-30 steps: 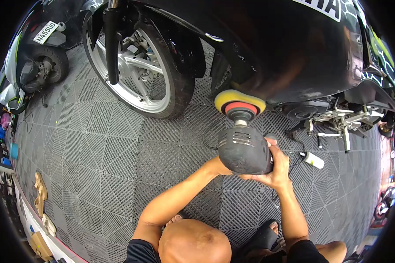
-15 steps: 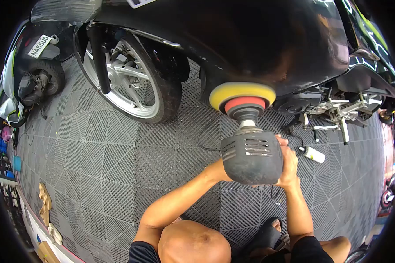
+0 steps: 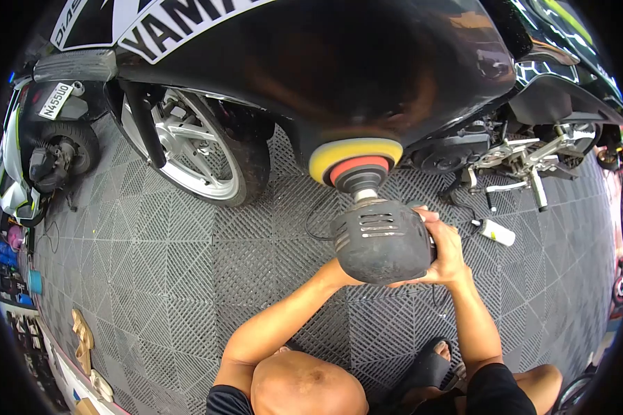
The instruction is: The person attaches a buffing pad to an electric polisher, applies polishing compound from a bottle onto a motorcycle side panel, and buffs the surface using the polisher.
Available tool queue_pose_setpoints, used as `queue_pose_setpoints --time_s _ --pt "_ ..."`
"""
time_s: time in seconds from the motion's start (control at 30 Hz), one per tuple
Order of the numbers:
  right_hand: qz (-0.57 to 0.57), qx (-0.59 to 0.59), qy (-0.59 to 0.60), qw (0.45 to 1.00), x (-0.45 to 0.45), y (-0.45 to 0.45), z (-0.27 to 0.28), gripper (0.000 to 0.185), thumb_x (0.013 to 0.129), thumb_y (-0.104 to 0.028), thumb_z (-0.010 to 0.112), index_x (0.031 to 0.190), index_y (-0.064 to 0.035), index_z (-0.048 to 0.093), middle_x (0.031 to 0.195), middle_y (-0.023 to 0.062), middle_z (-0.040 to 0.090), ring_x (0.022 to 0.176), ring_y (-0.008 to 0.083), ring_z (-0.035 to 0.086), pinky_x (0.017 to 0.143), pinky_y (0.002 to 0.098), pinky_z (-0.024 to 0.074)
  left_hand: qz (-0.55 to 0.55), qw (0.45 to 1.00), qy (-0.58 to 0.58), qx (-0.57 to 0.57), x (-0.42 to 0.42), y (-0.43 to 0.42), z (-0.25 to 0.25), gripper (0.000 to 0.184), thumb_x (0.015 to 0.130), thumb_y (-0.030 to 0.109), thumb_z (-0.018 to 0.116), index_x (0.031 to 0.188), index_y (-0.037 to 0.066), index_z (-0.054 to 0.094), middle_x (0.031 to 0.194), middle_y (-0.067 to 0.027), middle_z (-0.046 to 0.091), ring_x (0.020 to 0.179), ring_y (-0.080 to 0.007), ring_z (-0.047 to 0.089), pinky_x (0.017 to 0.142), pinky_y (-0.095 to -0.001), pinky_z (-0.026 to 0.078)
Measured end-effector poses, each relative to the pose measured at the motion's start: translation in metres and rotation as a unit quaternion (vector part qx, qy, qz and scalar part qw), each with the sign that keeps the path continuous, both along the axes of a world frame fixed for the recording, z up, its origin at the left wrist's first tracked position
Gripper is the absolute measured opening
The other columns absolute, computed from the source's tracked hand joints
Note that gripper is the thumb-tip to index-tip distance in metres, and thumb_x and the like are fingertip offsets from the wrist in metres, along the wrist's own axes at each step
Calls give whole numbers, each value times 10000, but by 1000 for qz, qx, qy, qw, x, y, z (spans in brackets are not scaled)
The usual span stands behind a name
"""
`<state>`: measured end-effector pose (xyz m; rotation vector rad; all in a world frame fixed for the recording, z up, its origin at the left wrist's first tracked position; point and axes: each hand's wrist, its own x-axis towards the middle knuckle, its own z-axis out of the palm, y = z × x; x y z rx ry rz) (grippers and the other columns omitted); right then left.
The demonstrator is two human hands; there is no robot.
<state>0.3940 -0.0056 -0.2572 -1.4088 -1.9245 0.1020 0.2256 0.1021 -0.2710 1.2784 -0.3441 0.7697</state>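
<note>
A black power polisher point(image 3: 381, 242) with a yellow foam pad point(image 3: 356, 153) on a red backing plate is held out in front of me. Its pad rests against the lower edge of a glossy black motorcycle fairing point(image 3: 339, 76). My right hand point(image 3: 446, 252) wraps around the right side of the polisher body. On the other side, my left hand point(image 3: 340, 271) is at the lower left of the body, its fingers mostly hidden behind it.
A silver-spoked front wheel point(image 3: 194, 145) stands left of the pad. Right of the polisher, a white bottle point(image 3: 497, 233) lies on the grey grid floor point(image 3: 277, 242). Another motorcycle point(image 3: 55, 152) stands at far left. Tan sandals point(image 3: 82, 339) lie lower left.
Both hands and the polisher have shifted slightly left in view, the pad still against the fairing. The view has tilted up, bringing the white lettering on the fairing into sight.
</note>
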Motion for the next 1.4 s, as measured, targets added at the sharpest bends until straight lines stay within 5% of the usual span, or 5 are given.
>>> queue_pose_setpoints --time_s 0.33,0.7,0.9,1.17,1.4 --pt "42 125 -9 991 13 0 23 891 505 -442 862 1142 80 523 1006 208 636 873 362 668 747 406 537 -10 999 20 -44 17 -15 21 835 658 209 845 1352 45 410 1356 -134 485 1290 -265 437 1119 -425 310" --pt "37 16 145 989 13 -9 25 916 552 -501 856 1181 67 507 1042 205 646 874 347 681 768 367 544 35 998 34 -28 18 -21 24 857 614 255 878 1322 42 443 1309 -141 524 1274 -273 454 1121 -451 301" --pt "58 129 6 990 16 -3 35 966 550 -599 811 1192 53 501 1077 191 641 878 338 680 763 376 546 37 999 28 -12 22 -19 35 885 627 277 871 1352 47 418 1335 -133 501 1302 -265 421 1128 -440 289" --pt "46 42 163 985 13 -1 38 774 644 -327 816 1220 71 483 1114 231 633 884 353 684 795 384 537 83 982 171 0 10 -21 24 664 735 128 791 1314 40 478 1321 -116 522 1214 -222 497 1026 -373 411" --pt "42 49 75 995 23 -1 11 771 588 -328 848 1154 73 511 1057 223 639 868 361 676 767 403 538 90 989 105 -45 11 -20 18 687 705 219 807 1291 28 502 1307 -131 534 1233 -261 485 1063 -424 361"
